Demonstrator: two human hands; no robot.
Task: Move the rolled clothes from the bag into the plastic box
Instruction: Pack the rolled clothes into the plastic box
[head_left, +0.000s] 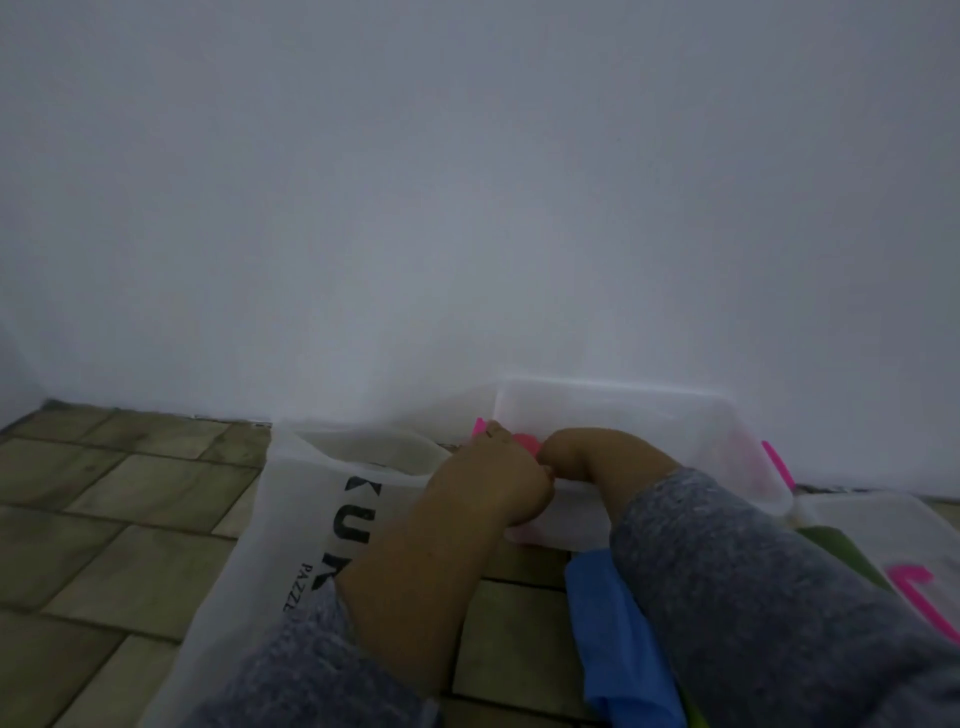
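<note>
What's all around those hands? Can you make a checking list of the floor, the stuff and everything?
Surface: brownish tiled floor.
Job's things: white bag lies left of the clear plastic box; something pink shows between the hands.
Clutter: blue cloth, green cloth, clear plastic piece with pink clip.
Hands: left hand and right hand at the box's near left corner; grips hidden.
Cables: nothing seen.
Surroundings: plain white wall behind the box.

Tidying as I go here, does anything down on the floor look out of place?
A blue cloth lies loose on the floor tiles, outside both the bag and the plastic box; it looks unrolled. Nothing looks spilled or broken.
</note>
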